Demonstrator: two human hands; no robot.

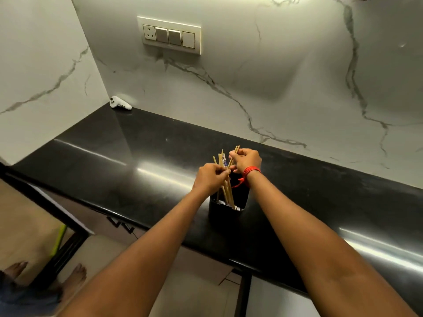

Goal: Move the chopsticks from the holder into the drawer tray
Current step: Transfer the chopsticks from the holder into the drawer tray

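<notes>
A black square holder [225, 213] stands on the black countertop [119, 161], near its front edge. Several light wooden chopsticks [229, 195] stick up out of it, leaning in different directions. My left hand [209, 178] is closed around some of them just above the holder's rim. Slightly farther back, my right hand [246, 160], with a red thread around the wrist, pinches the upper ends of a pair. The chopsticks' lower ends are still inside the holder. No drawer tray is in view.
A white controller [120, 103] lies in the far left corner of the counter against the marble wall. A switch panel [170, 35] is on the wall above. Drawer handles [120, 224] show below the counter's front edge. My bare feet [75, 280] are on the floor.
</notes>
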